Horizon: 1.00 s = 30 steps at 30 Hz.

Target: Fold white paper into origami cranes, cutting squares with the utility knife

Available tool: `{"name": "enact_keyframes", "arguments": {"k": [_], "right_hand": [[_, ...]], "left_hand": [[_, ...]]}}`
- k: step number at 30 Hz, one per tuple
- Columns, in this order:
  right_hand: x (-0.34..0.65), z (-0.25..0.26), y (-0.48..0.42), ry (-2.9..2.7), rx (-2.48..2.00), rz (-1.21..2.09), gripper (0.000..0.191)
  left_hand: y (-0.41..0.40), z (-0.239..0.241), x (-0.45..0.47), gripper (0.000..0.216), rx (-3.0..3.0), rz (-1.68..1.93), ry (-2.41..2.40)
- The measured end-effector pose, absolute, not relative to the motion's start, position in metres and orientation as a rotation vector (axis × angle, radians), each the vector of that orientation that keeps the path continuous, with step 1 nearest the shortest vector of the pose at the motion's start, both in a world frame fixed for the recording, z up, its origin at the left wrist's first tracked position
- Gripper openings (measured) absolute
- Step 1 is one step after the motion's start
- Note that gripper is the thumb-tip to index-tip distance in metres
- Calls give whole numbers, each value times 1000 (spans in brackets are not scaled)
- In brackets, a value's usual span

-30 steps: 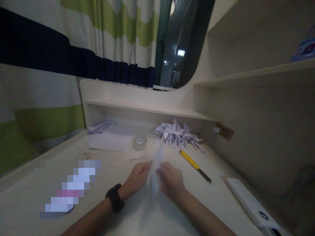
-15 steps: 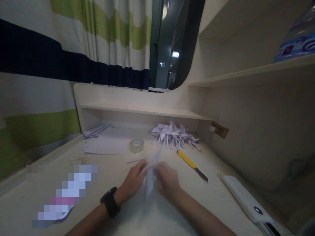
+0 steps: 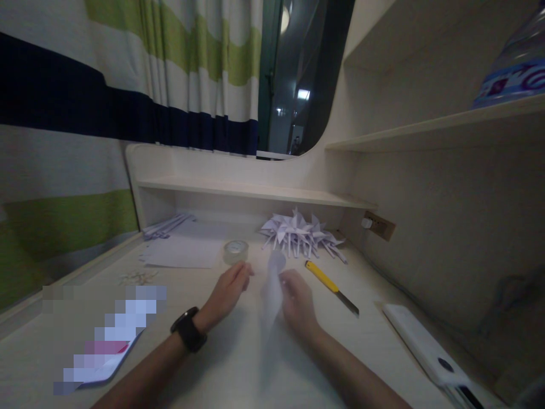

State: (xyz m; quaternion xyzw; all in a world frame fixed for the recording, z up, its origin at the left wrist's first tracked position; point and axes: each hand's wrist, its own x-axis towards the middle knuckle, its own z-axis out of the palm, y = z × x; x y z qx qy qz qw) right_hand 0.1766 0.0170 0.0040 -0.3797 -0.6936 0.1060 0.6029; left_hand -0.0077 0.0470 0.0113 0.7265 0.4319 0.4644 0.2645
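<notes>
My right hand [image 3: 297,301] pinches a piece of white paper [image 3: 272,287] that stands up from the desk, blurred by motion. My left hand [image 3: 227,292], with a black watch [image 3: 188,329] on its wrist, is just left of the paper with its fingers curled together near a thin paper strip; whether it holds anything is unclear. A roll of clear tape [image 3: 235,251] sits just beyond my left hand. A yellow utility knife [image 3: 331,286] lies to the right of my right hand.
A pile of folded white paper shapes [image 3: 300,234] lies at the back under a low shelf [image 3: 255,190]. Flat paper sheets [image 3: 183,250] lie at back left. A white flat device [image 3: 426,346] rests at the right. A blurred-out item [image 3: 106,341] is at the left.
My hands have come apart: the left hand let go of the paper and moved left, while the right hand keeps the paper, which now stands more upright.
</notes>
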Motion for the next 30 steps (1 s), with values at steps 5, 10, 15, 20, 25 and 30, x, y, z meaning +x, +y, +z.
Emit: {"name": "enact_keyframes", "arguments": {"k": [5, 10, 15, 20, 25, 30], "right_hand": [[186, 11, 30, -1125, -959, 818, 17], [196, 8, 39, -1031, -934, 938, 16], [202, 1, 48, -1013, -972, 945, 15], [206, 6, 52, -981, -1016, 934, 13], [202, 13, 46, -982, -1039, 945, 9], [192, 15, 38, -1022, -1036, 954, 13]], "left_hand": [[90, 9, -25, 26, 2370, 955, 1449], [114, -13, -13, 17, 2561, 675, 1450], [127, -26, 4, 18, 2590, 589, 1485], [128, -28, 4, 19, 2479, 744, 1380], [104, -13, 0, 31, 2171, 982, 1202], [62, 4, 0, 39, 1434, 1124, 669]]}}
